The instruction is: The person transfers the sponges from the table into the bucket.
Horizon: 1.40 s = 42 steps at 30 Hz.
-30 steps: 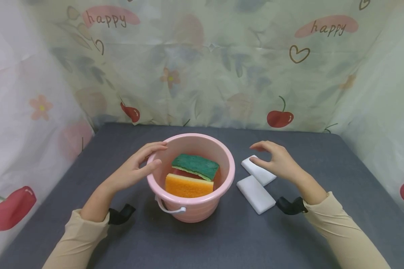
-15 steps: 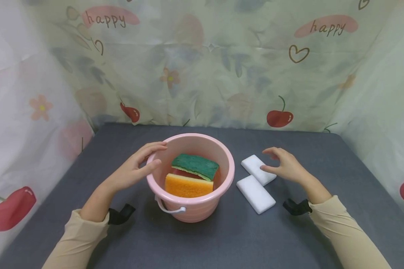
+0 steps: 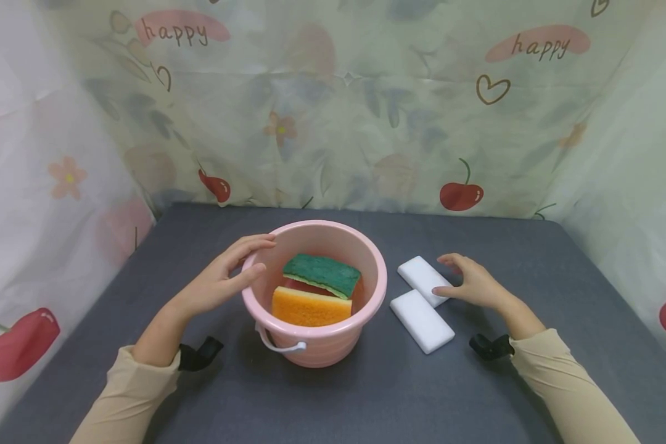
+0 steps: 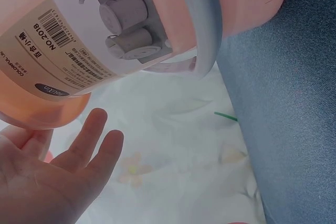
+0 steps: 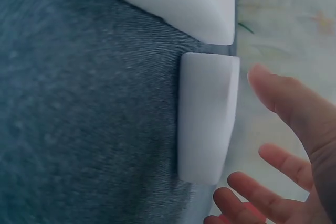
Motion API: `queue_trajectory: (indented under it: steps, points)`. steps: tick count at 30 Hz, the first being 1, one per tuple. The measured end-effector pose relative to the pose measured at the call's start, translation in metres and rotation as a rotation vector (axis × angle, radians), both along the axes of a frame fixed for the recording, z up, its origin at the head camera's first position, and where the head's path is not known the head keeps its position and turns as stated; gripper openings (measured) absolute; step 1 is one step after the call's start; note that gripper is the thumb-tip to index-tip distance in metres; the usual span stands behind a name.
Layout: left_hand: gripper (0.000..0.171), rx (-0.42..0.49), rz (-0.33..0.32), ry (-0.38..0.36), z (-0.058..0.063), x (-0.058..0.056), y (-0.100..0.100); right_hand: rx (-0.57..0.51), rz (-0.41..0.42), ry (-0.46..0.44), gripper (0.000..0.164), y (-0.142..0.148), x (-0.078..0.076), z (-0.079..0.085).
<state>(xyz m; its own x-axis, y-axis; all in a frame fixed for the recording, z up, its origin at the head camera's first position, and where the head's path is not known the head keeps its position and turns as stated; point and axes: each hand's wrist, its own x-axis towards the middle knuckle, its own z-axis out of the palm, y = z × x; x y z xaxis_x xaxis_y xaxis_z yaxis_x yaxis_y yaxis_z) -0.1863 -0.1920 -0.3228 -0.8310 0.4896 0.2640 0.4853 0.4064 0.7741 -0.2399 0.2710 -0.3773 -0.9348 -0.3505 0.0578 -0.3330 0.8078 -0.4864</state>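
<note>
A pink bucket (image 3: 316,342) stands mid-table with a green scouring sponge (image 3: 324,274) and an orange sponge (image 3: 311,307) with a pale layer inside. My left hand (image 3: 222,274) rests at its left rim, fingers loosely extended and thumb apart; the left wrist view shows them spread beside the labelled wall (image 4: 68,61). To the bucket's right lie two white sponge blocks, a near one (image 3: 422,320) and a far one (image 3: 422,277). Over the far block's right end hovers my right hand (image 3: 472,283), its thumb overlapping that block in the head view. Nothing is between its spread fingers (image 5: 281,161).
The bucket's white handle (image 3: 283,347) hangs down on the near side. All of this sits on a dark grey tabletop (image 3: 333,407). Patterned cloth sheets (image 3: 333,123) hang at the back and on both sides. Dark straps (image 3: 491,346) are on the wrists.
My right hand has moved right and then lower, from above the far white block to its right end. The left hand, the bucket and the sponges have stayed put.
</note>
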Motion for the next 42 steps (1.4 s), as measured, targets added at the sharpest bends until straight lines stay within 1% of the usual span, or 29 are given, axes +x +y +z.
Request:
queue_trajectory:
  steps: [5,15,23,27,35,42]
  points:
    - [0.040,0.011,-0.005,-0.003,0.000,0.000,0.000,-0.005,0.000,-0.019,0.068,0.000,0.001,-0.004]
    - [0.040,-0.019,0.012,0.013,0.000,0.000,0.000,-0.012,0.007,-0.028,0.070,0.000,0.001,-0.008]
    - [0.040,0.006,-0.003,0.003,-0.001,0.000,0.000,-0.014,0.024,-0.060,0.074,0.000,0.002,-0.012]
    - [0.040,0.007,-0.002,0.002,-0.001,0.000,0.000,-0.017,0.041,-0.062,0.073,0.001,0.003,-0.013]
    - [0.040,0.014,-0.007,-0.001,0.000,0.000,0.000,-0.006,0.049,-0.052,0.070,0.000,0.004,-0.011]
    - [0.040,0.016,-0.007,-0.001,0.000,0.000,0.000,-0.004,0.050,-0.020,0.065,0.001,0.003,-0.010]
